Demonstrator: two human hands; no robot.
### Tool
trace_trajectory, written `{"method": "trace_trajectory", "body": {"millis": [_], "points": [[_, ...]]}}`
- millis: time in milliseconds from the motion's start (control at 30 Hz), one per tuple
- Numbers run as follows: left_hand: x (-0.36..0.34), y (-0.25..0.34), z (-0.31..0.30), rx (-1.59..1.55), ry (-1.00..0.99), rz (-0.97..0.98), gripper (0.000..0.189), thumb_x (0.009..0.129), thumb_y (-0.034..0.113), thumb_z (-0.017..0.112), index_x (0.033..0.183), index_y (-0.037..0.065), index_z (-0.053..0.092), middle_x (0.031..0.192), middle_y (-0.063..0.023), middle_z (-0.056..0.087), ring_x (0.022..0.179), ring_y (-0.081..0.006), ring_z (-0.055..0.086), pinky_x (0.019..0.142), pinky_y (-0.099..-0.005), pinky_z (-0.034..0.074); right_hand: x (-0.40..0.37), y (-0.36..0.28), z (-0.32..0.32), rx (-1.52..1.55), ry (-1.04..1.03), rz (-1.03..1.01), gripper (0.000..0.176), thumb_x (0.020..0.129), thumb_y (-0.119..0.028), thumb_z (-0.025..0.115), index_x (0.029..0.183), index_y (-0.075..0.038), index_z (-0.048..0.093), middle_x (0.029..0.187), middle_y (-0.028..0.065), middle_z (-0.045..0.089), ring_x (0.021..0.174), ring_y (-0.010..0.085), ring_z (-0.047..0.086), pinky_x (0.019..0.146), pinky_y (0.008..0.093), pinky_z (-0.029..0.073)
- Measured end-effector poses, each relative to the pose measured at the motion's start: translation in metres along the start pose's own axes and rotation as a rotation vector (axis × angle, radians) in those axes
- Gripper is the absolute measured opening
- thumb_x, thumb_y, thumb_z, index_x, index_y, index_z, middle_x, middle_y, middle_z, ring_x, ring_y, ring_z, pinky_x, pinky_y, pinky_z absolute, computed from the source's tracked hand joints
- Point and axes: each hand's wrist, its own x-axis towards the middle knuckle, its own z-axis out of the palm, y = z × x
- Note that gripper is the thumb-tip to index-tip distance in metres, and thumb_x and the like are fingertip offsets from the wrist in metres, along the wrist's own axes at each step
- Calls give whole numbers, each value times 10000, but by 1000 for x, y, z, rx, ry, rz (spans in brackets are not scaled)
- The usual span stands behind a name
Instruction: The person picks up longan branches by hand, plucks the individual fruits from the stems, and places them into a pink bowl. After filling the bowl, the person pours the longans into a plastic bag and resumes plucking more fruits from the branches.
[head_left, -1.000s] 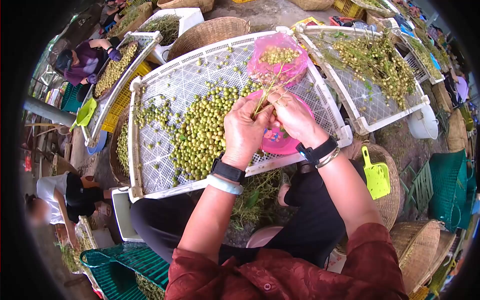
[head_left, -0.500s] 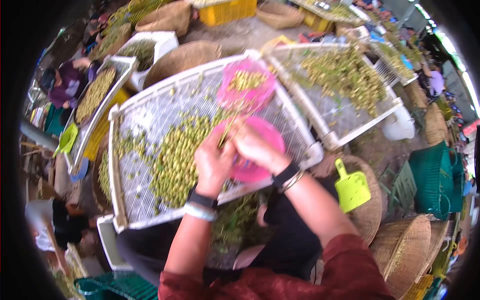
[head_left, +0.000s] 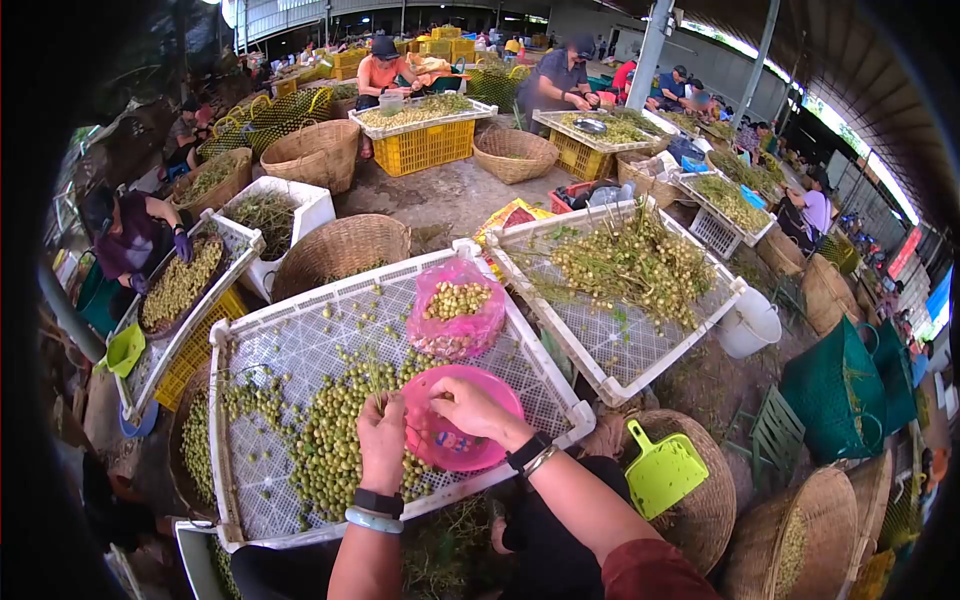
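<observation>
My left hand (head_left: 381, 440) is closed on a thin green stem (head_left: 374, 376), over the left rim of a pink bowl (head_left: 496, 396). Above the bowl is my right hand (head_left: 472, 410), its fingers curled together; whatever they may hold is too small to make out. Loose round green-yellow fruits (head_left: 335, 440) spread over the white mesh tray (head_left: 280, 345) to the left of the bowl. Behind the bowl, a pink plastic bag (head_left: 478, 335) stands open on the tray with paler fruits inside.
A second white tray (head_left: 537, 265) bears a heap of fruiting stems (head_left: 640, 265). To my right, a lime-green dustpan (head_left: 665, 475) lies on a wicker basket (head_left: 712, 500). A white bucket (head_left: 750, 325) stands beyond. A co-worker (head_left: 135, 235) sits at another tray on the left.
My hands have come apart from being together over the bowl. My left hand is now further left with the stem. The view has tilted up, showing more of the hall.
</observation>
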Motion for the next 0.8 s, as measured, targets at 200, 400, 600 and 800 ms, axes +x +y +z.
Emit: {"method": "trace_trajectory", "body": {"millis": [200, 400, 600, 800], "points": [[-6, 23, -5, -214, -74, -102, 41, 890, 125, 524, 880, 86, 532, 709, 16, 523, 545, -48, 425, 459, -186, 315, -5, -19, 21, 283, 140, -154, 418, 934, -399, 507, 948, 11, 590, 811, 98, 649, 829, 179, 624, 735, 331, 463], [-1, 30, -25, -178, -39, -69, 63, 894, 138, 527, 845, 99, 517, 690, 27, 507, 538, -39, 412, 458, -185, 301, -2, -31, 7, 274, -265, -35, 290, 943, -293, 530, 871, -16, 577, 706, 13, 584, 643, 89, 554, 604, 267, 450], [-7, 21, -39, 189, -206, 18, 153, 882, 156, 591, 950, 29, 644, 737, 34, 589, 589, -30, 461, 527, -202, 361, -1, -38, 0, 479, -307, 169, 136, 951, -184, 509, 917, -56, 540, 636, -18, 501, 523, 37, 477, 415, 212, 348], [-12, 13, -41, 323, -318, -25, 173, 825, 110, 691, 943, -16, 692, 806, -22, 669, 716, -61, 556, 655, -227, 456, 2, -38, 0, 482, -307, 118, 125, 930, -141, 545, 981, -31, 578, 677, -16, 532, 541, 47, 492, 459, 200, 399]]}}
